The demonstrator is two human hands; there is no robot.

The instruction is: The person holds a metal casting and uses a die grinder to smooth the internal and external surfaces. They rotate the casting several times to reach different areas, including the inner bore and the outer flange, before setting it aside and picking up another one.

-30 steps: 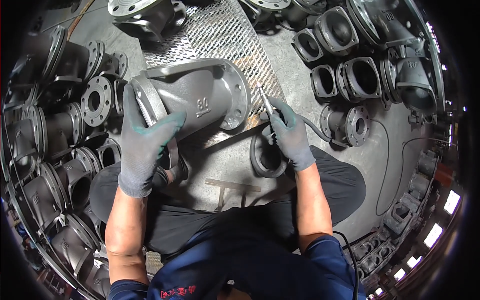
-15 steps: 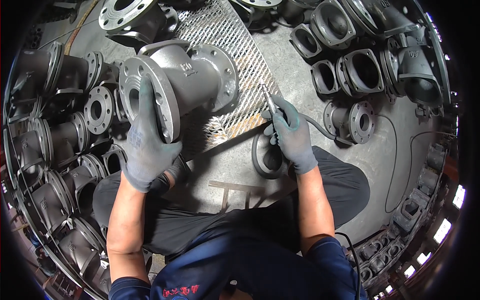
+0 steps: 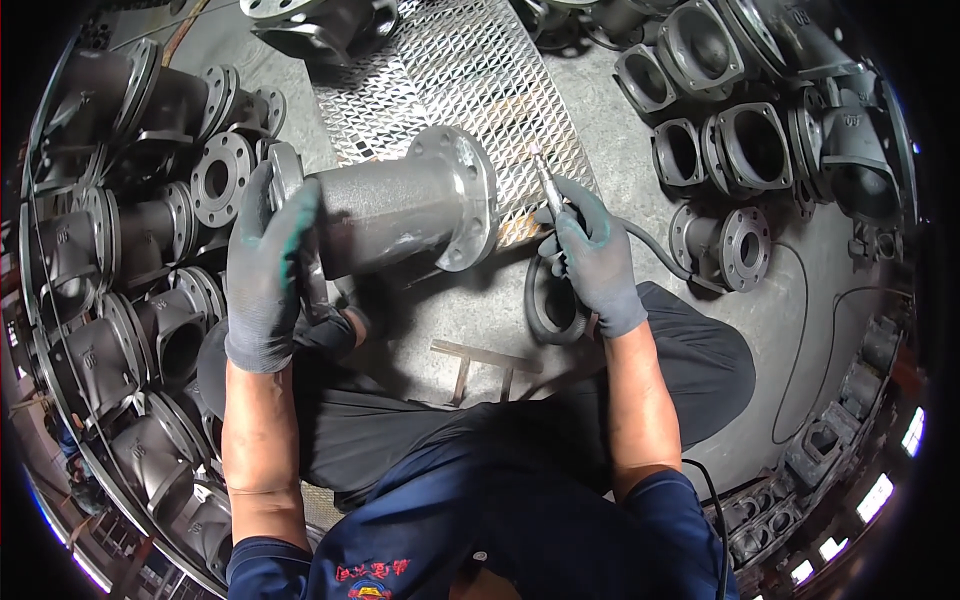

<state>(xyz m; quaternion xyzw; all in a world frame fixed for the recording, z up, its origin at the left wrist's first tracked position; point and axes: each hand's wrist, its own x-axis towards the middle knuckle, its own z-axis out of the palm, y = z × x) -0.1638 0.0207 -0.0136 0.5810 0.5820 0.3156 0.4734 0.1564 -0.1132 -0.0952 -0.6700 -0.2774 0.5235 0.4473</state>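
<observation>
A grey casting (image 3: 385, 215) rolls over in a worker's hands: half a second ago its raised markings and the open face of its near flange (image 3: 287, 172) showed, and now a plain side lies uppermost with that flange almost edge-on. The gloved left hand (image 3: 268, 270) grasps the flange, thumb toward the camera. The gloved right hand (image 3: 595, 255) keeps its grip on a slim metal tool (image 3: 547, 180), tip pointing away from the worker, apart from the casting.

The casting is in front of the worker, over the near left part of one patterned metal plate (image 3: 505, 80) (whether it rests there cannot be told). By count: two hands, one tool, one casting held, two round flanges on it. One dark hose (image 3: 535, 305) curls below the right hand, one bar frame (image 3: 485, 356) stands near the knees, and one flanged pipe (image 3: 708, 238) lies to the right. Beyond it, at least four square mouths (image 3: 755, 112) gape; the left-hand stack (image 3: 75, 245) overlaps too much to count.
</observation>
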